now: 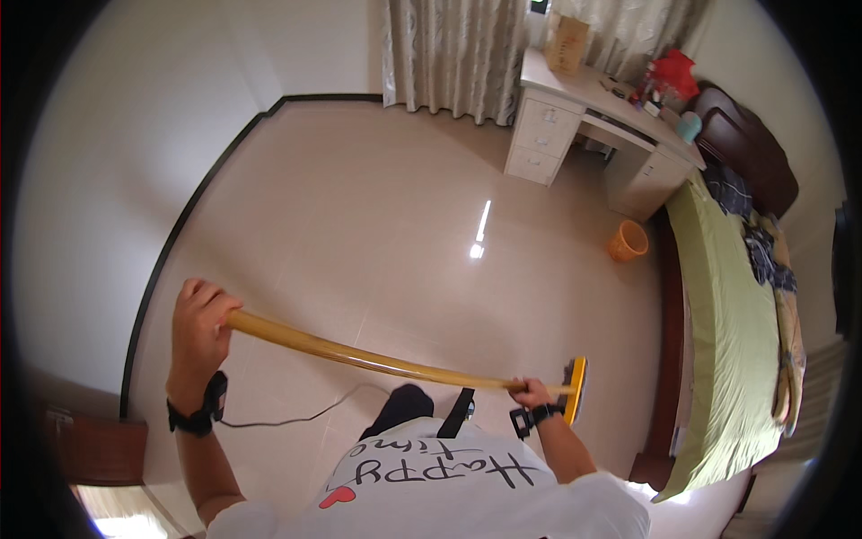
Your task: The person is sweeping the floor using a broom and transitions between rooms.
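A long wooden pole [359, 357] runs across in front of me, slanting down from left to right. Its right end carries a yellow crosswise head [576, 390]; I cannot tell whether this is a broom or a mop. My left hand [203, 310] is closed round the pole's far left end, held away from my body. Lower down, close to the yellow head, my right hand [533, 393] grips the same pole. Both wrists wear black bands, and a thin cable [310, 419] trails from the left one. The underside of the head is hidden.
Glossy tiles cover the floor [386, 234]. An orange wastebasket [628, 241] stands beside the bed [718, 323] with its green sheet. At the back right is a desk [548, 135] with drawers, near curtains [453, 63]. A reddish-brown piece of furniture [101, 449] sits at the lower left.
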The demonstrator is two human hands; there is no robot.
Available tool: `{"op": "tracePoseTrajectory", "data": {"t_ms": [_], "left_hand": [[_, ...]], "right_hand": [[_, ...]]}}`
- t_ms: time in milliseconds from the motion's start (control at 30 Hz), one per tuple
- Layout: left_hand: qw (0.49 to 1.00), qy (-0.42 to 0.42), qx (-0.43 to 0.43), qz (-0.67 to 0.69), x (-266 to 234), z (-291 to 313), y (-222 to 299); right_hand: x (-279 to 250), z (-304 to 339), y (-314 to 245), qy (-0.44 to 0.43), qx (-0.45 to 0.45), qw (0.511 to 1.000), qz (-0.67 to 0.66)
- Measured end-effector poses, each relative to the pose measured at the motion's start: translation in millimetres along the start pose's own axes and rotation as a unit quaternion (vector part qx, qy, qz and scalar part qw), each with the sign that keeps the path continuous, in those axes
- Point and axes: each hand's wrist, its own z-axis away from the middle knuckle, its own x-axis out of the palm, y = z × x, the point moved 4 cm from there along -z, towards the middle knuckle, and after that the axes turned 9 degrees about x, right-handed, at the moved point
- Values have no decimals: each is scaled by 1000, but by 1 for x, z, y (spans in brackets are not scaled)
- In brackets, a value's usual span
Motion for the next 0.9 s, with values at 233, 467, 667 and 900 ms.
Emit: {"op": "tracePoseTrajectory", "data": {"t_ms": [233, 467, 667, 900], "left_hand": [[974, -74, -215, 10, 15, -10, -65], [924, -24, -381, -20, 33, -51, -178], [980, -15, -153, -126, 69, -149, -246], [906, -140, -393, -68, 115, -228, -321]], "right_hand": [[3, -156, -172, -51, 344, 624, -700], [21, -272, -312, -133, 338, 636, -681], [17, -373, -383, -143, 349, 718, -586], [20, -500, -476, -166, 410, 664, -603]]}}
